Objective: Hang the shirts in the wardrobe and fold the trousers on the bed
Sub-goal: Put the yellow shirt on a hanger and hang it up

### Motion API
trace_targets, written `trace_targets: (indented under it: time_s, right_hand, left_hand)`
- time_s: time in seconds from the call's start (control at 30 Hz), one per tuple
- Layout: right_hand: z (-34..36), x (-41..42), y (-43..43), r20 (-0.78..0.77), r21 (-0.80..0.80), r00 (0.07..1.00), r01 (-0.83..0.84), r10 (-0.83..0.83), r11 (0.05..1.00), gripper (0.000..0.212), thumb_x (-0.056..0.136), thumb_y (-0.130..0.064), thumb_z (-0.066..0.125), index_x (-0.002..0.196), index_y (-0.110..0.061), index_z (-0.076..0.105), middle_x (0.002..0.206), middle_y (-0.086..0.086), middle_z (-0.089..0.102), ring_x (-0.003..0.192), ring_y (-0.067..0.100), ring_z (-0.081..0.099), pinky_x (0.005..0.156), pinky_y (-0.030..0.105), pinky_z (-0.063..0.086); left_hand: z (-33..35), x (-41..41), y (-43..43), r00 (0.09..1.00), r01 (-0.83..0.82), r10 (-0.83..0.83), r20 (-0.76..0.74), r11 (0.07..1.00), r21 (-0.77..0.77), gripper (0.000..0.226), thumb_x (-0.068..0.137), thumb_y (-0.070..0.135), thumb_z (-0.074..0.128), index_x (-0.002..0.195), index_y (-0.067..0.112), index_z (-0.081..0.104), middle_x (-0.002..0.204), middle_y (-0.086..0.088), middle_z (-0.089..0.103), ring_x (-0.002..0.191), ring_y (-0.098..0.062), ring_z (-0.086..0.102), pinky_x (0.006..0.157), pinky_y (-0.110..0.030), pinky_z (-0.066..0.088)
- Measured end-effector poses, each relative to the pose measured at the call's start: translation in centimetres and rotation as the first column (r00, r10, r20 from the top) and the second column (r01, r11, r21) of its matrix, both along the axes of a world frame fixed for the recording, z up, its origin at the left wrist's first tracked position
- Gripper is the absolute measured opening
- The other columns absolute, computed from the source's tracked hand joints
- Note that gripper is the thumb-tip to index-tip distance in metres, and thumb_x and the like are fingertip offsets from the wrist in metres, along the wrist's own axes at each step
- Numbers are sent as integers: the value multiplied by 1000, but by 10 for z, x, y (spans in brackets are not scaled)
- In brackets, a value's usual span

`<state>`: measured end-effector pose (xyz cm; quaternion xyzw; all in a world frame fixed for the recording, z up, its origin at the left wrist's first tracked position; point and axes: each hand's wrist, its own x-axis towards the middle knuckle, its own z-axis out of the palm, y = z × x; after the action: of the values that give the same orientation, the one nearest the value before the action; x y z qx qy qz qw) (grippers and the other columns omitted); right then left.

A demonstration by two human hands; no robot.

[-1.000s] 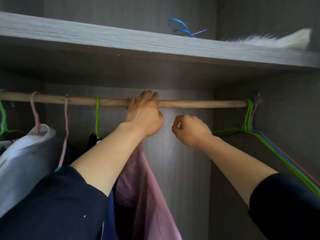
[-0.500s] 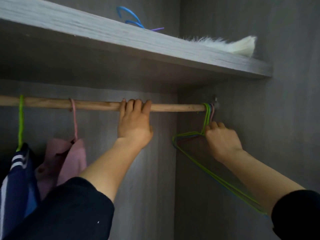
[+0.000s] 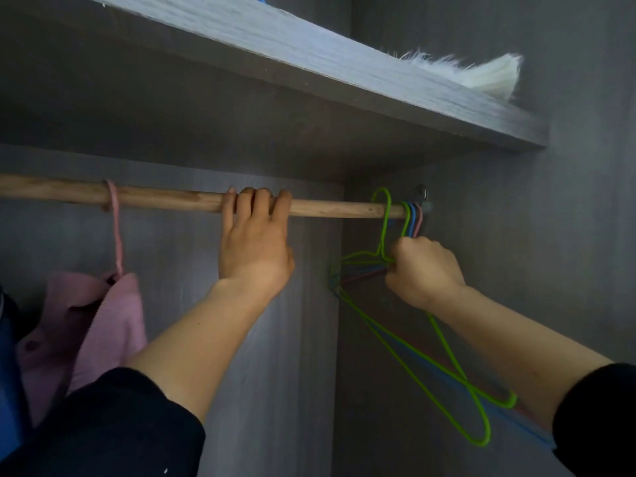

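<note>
Grey wardrobe (image 3: 585,218), left hand (image 3: 254,249) round rail (image 3: 165,198), right hand (image 3: 425,270) round green hanger (image 3: 383,228)

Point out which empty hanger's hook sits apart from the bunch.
The green hanger nearest the left hand: its hook stands alone on the rod; the other green, blue and pink hooks crowd together.

Bare forearms, left sleeve (image 3: 113,425) black, pushed up; right sleeve (image 3: 599,418) black

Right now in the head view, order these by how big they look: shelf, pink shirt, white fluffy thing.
1. Shelf.
2. Pink shirt, though the sleeve hides part.
3. White fluffy thing, farther off, so true size unsure.
</note>
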<state>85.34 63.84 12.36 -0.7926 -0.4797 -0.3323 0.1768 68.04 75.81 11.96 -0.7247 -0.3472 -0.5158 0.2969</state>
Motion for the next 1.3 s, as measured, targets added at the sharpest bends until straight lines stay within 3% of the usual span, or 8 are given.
trace_targets:
  time_s: [0.17,0.43,0.63,0.77,0.87,0.97,1.13,1.3]
  right_hand:
    - [0,-9,14,-154,121,979,-113,131,986,19,85,-18,53,100,-8,58,110,21,62,104,42,58,69,34,34]
    - [-18,-25,6,-268,302,919,-206,290,931,18,92,-26,50,84,-10,53,100,24,64,98,45,56,70,39,43]
    - [-48,-36,-34,-347,356,867,-232,358,905,23,90,-26,55,73,-11,49,75,12,57,81,38,53,65,37,39]
    - [-70,-46,-75,-390,340,865,-184,316,922,37,91,-30,58,62,-14,39,58,-3,42,67,27,41,59,33,29]
    - [-87,-53,-112,-453,308,842,-162,294,937,31,90,-36,59,71,-14,52,62,-4,50,68,24,49,64,35,41]
    - [-105,-58,-156,-460,291,835,-180,303,940,27,91,-35,58,78,-12,60,56,-4,48,59,17,47,61,32,43]
    - [-133,-51,-239,-598,334,717,-184,359,924,22,92,-28,59,72,-22,63,40,-10,42,35,6,38,40,21,38]
    - [-155,-33,-348,-728,290,619,-114,296,950,17,89,-19,63,73,-16,67,44,-2,50,37,13,48,39,19,39]
  left_hand:
    - [0,-2,0,1000,-5,5,-22,1000,-7,73,63,16,70,132,11,47,115,-12,52,115,-34,41,114,-43,6]
    - [3,-7,-14,996,8,-17,-82,994,-110,77,74,27,65,142,13,33,134,-11,41,132,-31,28,117,-42,0]
    - [-5,-5,-43,993,74,-95,-69,962,-264,86,81,37,62,150,14,17,158,-10,12,146,-28,2,117,-42,-4]
    - [-30,3,-72,976,180,-213,-43,905,-384,81,85,36,57,150,10,16,156,-14,18,144,-29,15,117,-44,6]
    - [-51,8,-97,954,254,-299,-40,867,-428,75,87,30,54,149,9,17,156,-14,20,143,-30,19,117,-44,10]
    - [-66,13,-130,926,334,-376,-2,826,-454,70,90,24,48,150,9,15,157,-14,17,145,-29,16,118,-41,8]
    - [-95,28,-197,845,505,-528,86,735,-452,63,90,17,46,148,7,24,154,-15,27,142,-30,23,118,-40,14]
    - [-135,61,-291,742,633,-656,135,621,-462,57,91,15,44,146,7,31,151,-14,34,140,-27,28,116,-42,23]
